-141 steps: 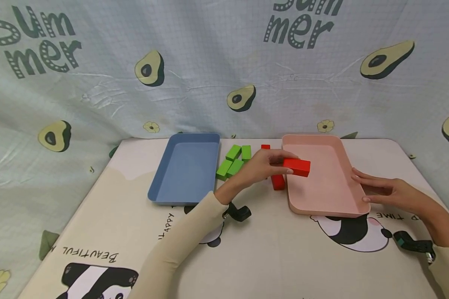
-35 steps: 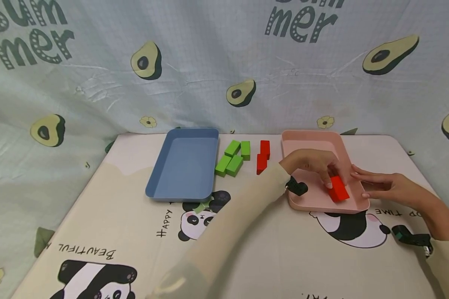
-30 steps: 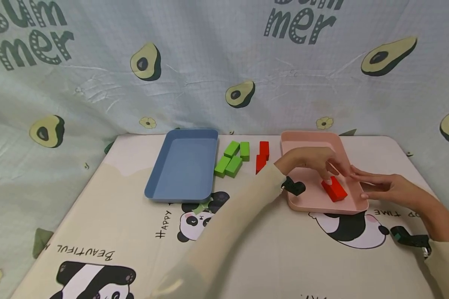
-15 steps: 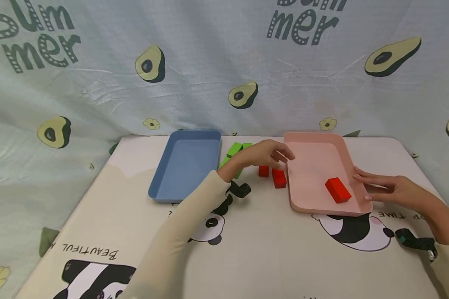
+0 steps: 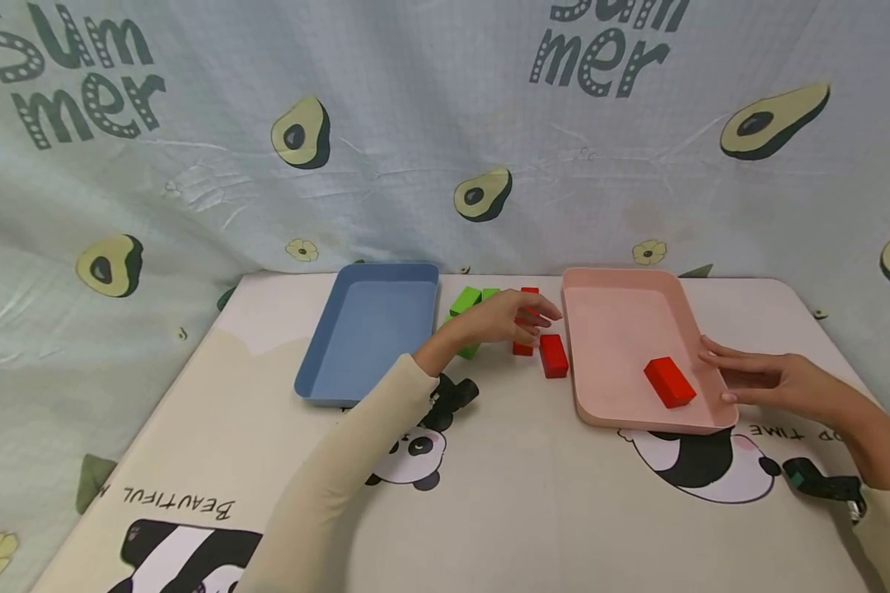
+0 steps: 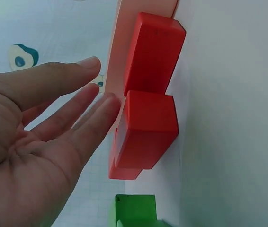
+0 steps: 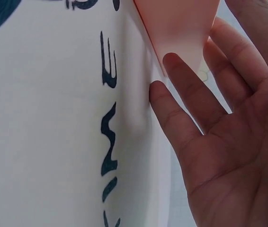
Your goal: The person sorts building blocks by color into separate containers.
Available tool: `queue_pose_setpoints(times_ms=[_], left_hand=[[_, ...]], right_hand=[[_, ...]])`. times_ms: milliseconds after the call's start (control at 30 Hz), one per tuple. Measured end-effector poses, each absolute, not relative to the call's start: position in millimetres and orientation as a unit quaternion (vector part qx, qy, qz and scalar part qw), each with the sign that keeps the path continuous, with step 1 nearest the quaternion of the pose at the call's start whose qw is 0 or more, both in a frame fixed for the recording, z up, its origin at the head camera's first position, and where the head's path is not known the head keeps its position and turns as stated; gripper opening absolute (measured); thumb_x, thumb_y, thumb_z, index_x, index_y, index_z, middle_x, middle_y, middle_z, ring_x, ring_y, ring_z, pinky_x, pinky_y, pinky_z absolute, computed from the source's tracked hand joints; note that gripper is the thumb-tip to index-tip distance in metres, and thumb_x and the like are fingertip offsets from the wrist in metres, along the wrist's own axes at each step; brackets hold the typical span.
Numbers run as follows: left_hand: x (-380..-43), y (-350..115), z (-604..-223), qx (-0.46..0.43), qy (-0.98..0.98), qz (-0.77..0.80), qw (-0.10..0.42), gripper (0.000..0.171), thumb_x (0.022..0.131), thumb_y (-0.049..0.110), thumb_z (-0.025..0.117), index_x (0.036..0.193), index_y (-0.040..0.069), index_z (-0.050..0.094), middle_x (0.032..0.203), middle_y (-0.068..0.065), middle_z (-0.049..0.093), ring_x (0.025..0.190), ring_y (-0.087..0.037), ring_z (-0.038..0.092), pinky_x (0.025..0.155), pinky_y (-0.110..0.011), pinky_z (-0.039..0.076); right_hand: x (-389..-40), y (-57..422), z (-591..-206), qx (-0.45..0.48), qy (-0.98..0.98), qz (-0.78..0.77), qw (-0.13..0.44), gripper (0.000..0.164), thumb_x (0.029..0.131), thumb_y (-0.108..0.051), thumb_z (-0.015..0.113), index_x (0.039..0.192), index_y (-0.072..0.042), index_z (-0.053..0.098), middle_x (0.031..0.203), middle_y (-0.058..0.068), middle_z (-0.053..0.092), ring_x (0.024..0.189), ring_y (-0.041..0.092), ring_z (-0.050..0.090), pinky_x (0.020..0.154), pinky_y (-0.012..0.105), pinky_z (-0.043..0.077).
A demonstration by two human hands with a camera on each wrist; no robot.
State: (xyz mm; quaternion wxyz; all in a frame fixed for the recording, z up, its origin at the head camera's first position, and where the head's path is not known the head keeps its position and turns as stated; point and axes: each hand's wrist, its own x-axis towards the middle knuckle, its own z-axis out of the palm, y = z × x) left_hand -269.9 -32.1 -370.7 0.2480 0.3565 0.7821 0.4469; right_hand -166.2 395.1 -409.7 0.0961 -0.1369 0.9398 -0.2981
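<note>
My left hand (image 5: pixel 489 319) is just above the red blocks on the table, fingers loosely bent and holding nothing. One red block (image 5: pixel 554 357) lies close to the left wall of the pink tray (image 5: pixel 615 408); another red block (image 5: pixel 522 349) is partly covered by that hand. In the left wrist view, the fingertips are beside a red block (image 6: pixel 150 113), seemingly apart from it. Inside the pink tray, toward its near right corner, lies a single red block (image 5: pixel 670 382). My right hand (image 5: pixel 793 385) rests extended fingertips against the tray's right wall.
Several green blocks (image 5: pixel 465 301) lie between the blue tray (image 5: pixel 313 394) and the left hand, partly hidden by it. The blue tray stands at the back left. A patterned curtain (image 5: pixel 400 148) hangs behind the table. Both wrists wear black camera mounts (image 5: pixel 823 482).
My left hand carried a red block into the pink tray, let it go near the right side, and moved back left over the other red blocks. The right hand stayed at the tray.
</note>
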Motion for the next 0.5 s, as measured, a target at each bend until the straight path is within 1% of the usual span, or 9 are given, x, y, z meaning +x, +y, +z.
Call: queue_pose_setpoints(times_ms=[67,100,133,267,333,400,500], left_hand=[[-269.9,-30.5,-372.4,0.355,0.783,0.444,0.252,0.047,0.094,-0.009,0.064,0.14,-0.006,0.054,0.143,-0.02,0.055,0.126,-0.03,0.061,0.095,-0.026,0.055],[-269.6,-29.7,-372.8,0.354,0.784,0.442,0.254,0.048,0.094,-0.009,0.064,0.141,-0.005,0.054,0.144,-0.02,0.054,0.126,-0.03,0.062,0.095,-0.026,0.056],[-269.2,-29.2,-373.1,0.354,0.786,0.438,0.256,0.049,0.094,-0.008,0.064,0.142,-0.005,0.053,0.145,-0.02,0.053,0.125,-0.03,0.062,0.094,-0.026,0.056],[-266.8,-28.3,-372.5,0.347,0.794,0.424,0.263,0.052,0.094,-0.006,0.066,0.144,-0.001,0.053,0.147,-0.018,0.051,0.121,-0.026,0.065,0.09,-0.026,0.057],[-264.8,-28.7,-371.3,0.354,0.797,0.41,0.269,0.055,0.093,-0.006,0.068,0.145,0.0,0.053,0.147,-0.017,0.052,0.119,-0.025,0.065,0.089,-0.026,0.058],[-261.7,-29.6,-369.8,0.368,0.802,0.382,0.275,0.058,0.091,-0.005,0.071,0.146,0.002,0.053,0.147,-0.015,0.053,0.116,-0.022,0.065,0.088,-0.024,0.057],[-255.3,-31.7,-367.5,0.399,0.808,0.333,0.277,0.064,0.088,-0.003,0.076,0.147,0.004,0.052,0.145,-0.013,0.056,0.113,-0.02,0.063,0.088,-0.022,0.055]], right_hand=[[-165.7,395.4,-410.1,-0.133,0.939,-0.3,0.099,0.066,0.09,-0.036,0.079,0.149,-0.02,0.053,0.14,-0.043,0.032,0.109,-0.034,0.027,0.084,0.017,0.052],[-165.6,395.5,-410.4,-0.13,0.939,-0.302,0.101,0.067,0.09,-0.037,0.079,0.149,-0.021,0.054,0.14,-0.044,0.032,0.108,-0.035,0.027,0.083,0.013,0.048],[-165.3,395.8,-410.5,-0.13,0.938,-0.303,0.103,0.067,0.09,-0.037,0.079,0.149,-0.021,0.053,0.141,-0.043,0.032,0.108,-0.035,0.027,0.083,0.012,0.048],[-165.1,396.8,-411.6,-0.131,0.937,-0.308,0.103,0.067,0.09,-0.036,0.079,0.15,-0.02,0.053,0.141,-0.043,0.032,0.108,-0.034,0.027,0.082,0.012,0.048],[-165.7,396.9,-412.2,-0.132,0.938,-0.306,0.098,0.066,0.09,-0.034,0.079,0.149,-0.02,0.053,0.141,-0.043,0.033,0.109,-0.034,0.027,0.083,0.013,0.05],[-166.2,397.0,-412.0,-0.138,0.937,-0.307,0.096,0.066,0.091,-0.033,0.078,0.15,-0.019,0.052,0.143,-0.042,0.032,0.109,-0.034,0.027,0.088,0.024,0.056],[-167.5,395.7,-411.8,-0.139,0.938,-0.304,0.095,0.065,0.091,-0.033,0.078,0.15,-0.02,0.052,0.142,-0.042,0.032,0.11,-0.034,0.027,0.088,0.027,0.057]])
